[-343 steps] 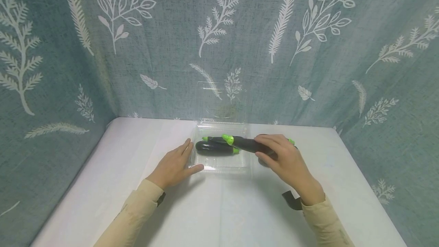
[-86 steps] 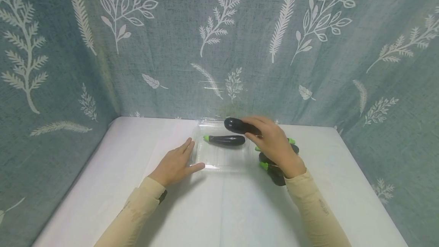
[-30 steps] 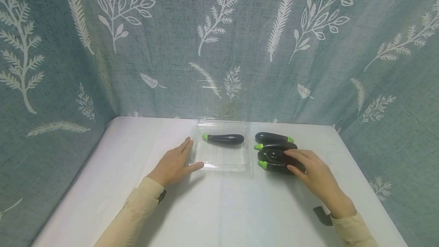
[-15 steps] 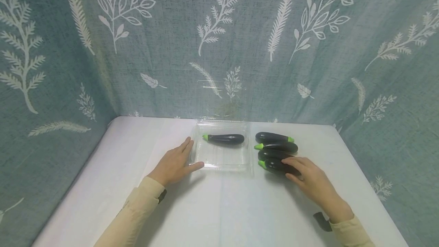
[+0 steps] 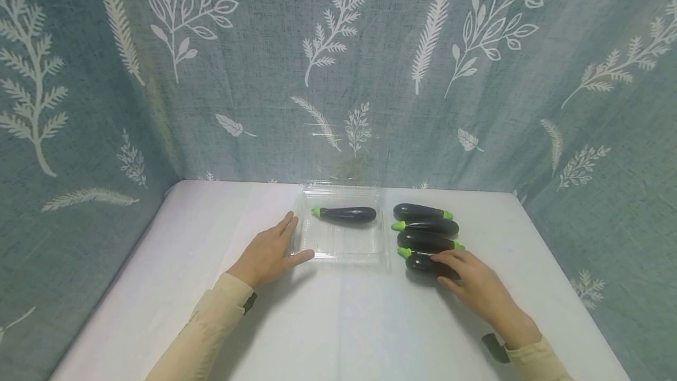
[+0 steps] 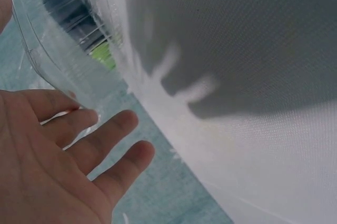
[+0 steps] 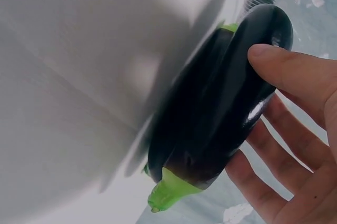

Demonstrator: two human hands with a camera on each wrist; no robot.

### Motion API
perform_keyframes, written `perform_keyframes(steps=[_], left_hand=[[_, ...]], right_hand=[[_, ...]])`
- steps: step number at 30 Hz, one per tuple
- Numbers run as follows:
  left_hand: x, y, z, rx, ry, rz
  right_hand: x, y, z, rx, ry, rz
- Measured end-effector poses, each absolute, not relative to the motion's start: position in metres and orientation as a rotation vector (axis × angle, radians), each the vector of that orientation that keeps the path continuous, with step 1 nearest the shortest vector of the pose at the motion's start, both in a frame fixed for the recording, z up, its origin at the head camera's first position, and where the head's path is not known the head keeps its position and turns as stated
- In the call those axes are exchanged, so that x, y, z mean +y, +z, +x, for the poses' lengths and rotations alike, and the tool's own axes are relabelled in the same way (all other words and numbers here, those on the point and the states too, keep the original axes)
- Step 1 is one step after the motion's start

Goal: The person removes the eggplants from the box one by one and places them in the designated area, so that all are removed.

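Over the right side of the table my right hand (image 5: 480, 288) grips a dark purple eggplant (image 5: 419, 263), thumb on one side and fingers on the other. Its green stem end (image 7: 171, 190) shows in the right wrist view, overlapping another eggplant (image 7: 184, 98) behind it. My left hand (image 5: 266, 258), fingers spread and fairly straight, rests at the left edge of a clear plastic clamshell container (image 5: 342, 244). That container's lid (image 5: 344, 160) stands raised at the back. One eggplant (image 5: 348, 214) lies inside, toward the rear, green stem to the left.
Several eggplants (image 5: 426, 241) lie in a row just right of the container, stems pointing alternately left and right. A white cloth covers the table (image 5: 338, 322). Leaf-patterned curtains (image 5: 264, 75) close off the back and both sides.
Eggplants have left the container for the row at its right; 2.9 s ago my right hand was lifting one over it. Since then that hand has lowered toward the row's near end. Left hand unmoved.
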State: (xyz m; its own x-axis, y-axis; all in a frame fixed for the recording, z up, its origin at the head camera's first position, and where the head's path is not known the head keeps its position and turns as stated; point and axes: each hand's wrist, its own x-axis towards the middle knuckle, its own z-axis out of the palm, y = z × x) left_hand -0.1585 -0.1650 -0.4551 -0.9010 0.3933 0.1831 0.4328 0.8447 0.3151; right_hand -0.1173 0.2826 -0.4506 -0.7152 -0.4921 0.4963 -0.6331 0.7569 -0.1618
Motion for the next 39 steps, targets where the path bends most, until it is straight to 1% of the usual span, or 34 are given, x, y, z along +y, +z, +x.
perform_keyframes(steps=[10,25,39], left_hand=[[-0.166,-0.456,-0.158,-2.907,-0.54,-0.653],[-0.168,-0.456,-0.159,-2.879,-0.54,-0.673],[-0.167,-0.458,-0.16,-2.892,-0.53,-0.657]], right_hand=[[0.282,-0.463,-0.118,-2.514,0.378,0.869],[0.277,-0.468,-0.118,-2.537,0.382,0.82],[0.281,-0.458,-0.116,-2.519,0.369,0.825]])
